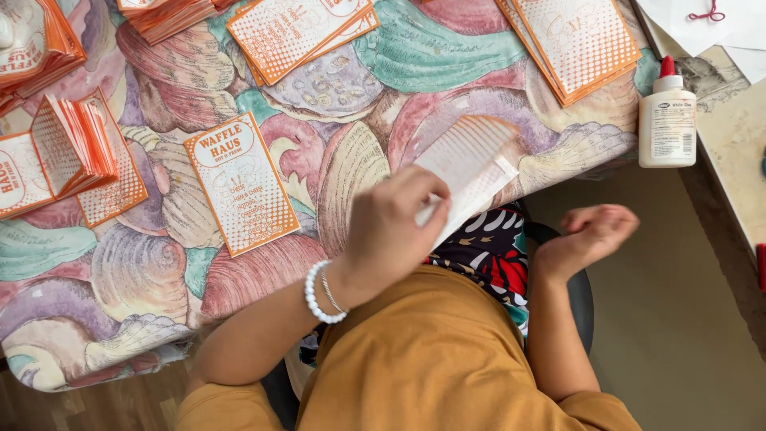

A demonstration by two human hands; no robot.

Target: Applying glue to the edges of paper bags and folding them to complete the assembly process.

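My left hand, with a white bead bracelet at the wrist, grips an orange-and-white dotted paper bag by its lower edge and holds it just above the table's near edge. The bag is blurred with motion. Off the table, my right hand hovers over my lap with its fingers loosely curled and nothing in it. A single flat bag of the same kind lies printed side up on the shell-patterned tablecloth, to the left of my left hand.
Stacks of the same orange bags lie at the top left, top middle and top right; folded ones stand at the left. A white glue bottle with a red cap stands on a side surface at right.
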